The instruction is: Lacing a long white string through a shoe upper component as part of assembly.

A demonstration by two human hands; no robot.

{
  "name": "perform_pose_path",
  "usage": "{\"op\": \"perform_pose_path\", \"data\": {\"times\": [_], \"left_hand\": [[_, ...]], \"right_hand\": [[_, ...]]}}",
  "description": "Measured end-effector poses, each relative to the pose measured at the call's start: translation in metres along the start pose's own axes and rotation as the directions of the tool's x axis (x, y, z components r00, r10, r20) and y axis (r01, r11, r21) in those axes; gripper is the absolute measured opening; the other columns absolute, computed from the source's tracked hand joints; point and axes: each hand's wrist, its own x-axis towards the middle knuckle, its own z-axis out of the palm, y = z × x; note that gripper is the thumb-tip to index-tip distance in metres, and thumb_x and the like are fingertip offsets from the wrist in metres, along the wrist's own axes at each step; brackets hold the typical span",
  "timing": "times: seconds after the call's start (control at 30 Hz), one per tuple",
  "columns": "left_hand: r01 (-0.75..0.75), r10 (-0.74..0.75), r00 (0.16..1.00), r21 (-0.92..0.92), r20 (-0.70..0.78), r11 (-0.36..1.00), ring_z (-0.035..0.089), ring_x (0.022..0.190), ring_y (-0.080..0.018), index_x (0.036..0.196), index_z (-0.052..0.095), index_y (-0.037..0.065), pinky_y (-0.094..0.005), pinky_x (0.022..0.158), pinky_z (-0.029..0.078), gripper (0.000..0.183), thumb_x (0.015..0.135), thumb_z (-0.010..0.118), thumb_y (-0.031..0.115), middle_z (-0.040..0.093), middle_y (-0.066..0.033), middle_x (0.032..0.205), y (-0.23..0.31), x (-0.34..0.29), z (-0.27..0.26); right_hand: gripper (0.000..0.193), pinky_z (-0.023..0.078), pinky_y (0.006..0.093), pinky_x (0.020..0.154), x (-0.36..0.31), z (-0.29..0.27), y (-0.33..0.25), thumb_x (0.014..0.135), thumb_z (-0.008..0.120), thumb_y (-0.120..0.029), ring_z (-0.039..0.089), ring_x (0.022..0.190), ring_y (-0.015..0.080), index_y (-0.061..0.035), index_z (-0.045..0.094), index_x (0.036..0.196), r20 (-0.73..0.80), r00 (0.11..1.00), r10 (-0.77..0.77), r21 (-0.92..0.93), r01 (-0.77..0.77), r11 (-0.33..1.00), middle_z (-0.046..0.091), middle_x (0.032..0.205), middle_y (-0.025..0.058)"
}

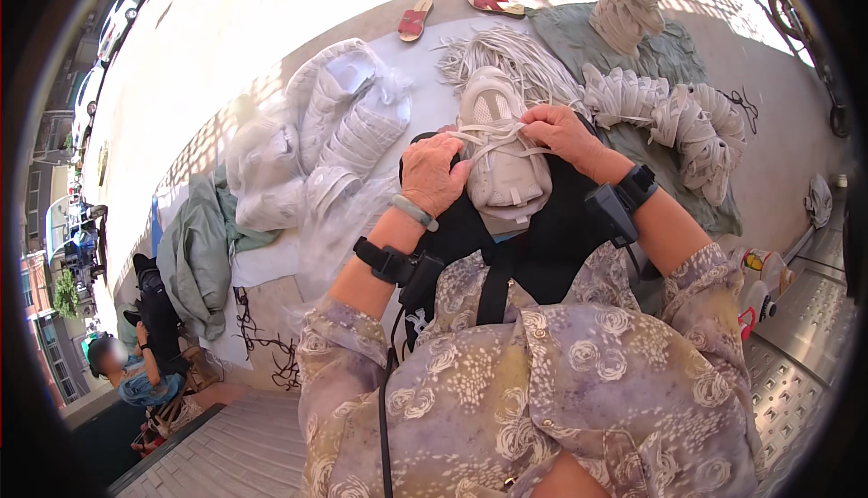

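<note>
A white sneaker (511,177) rests on the black cloth over my lap, with its toe pointing away from me and its heel near me. Loose white shoelace (495,136) crosses over its tongue and eyelets. My left hand (434,173) is at the shoe's left side, its fingers closed on the lace there. On the right side, my right hand (568,143) pinches the lace between thumb and forefinger beside the eyelets. The lace spans between both hands. Just beyond the toe lies a heap of white shoelaces (506,57).
Plastic-wrapped rows of white shoes (348,127) lie to the left. Bundled white shoe pieces (692,127) sit on green cloth (683,46) at the right. Red sandals (415,21) stand at the far side. Another person (145,376) sits at the lower left, beside dark tangled cords (280,358).
</note>
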Motion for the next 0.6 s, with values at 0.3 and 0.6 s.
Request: {"op": "perform_pose_path", "data": {"times": [0.3,0.6], "left_hand": [[-0.055,0.052,0.998,0.148,0.023,0.988,0.055,0.08,-0.0278,0.073,0.058,0.006,-0.0387,0.071,0.039,0.019,0.072,0.062,0.025,0.058,-0.0074,0.079,0.013,-0.002,0.013],[0.031,-0.036,0.998,0.094,0.053,0.995,0.055,0.074,-0.0305,0.071,0.054,0.004,-0.0381,0.063,0.04,0.018,0.075,0.059,0.021,0.055,-0.0111,0.076,0.024,0.004,0.021]], "right_hand": [[0.029,0.039,0.0261,0.067,0.003,-0.004,-0.001,0.078,0.061,-0.021,0.048,0.076,0.0123,-0.0001,0.056,0.059,0.139,0.989,-0.049,-0.06,0.058,0.997,0.053,0.069,0.0033],[0.032,0.043,0.03,0.056,0.011,0.008,0.012,0.068,0.067,-0.033,0.054,0.058,0.0167,-0.002,0.062,0.064,-0.042,0.982,-0.184,-0.375,0.156,0.914,0.059,0.061,0.0089]]}}
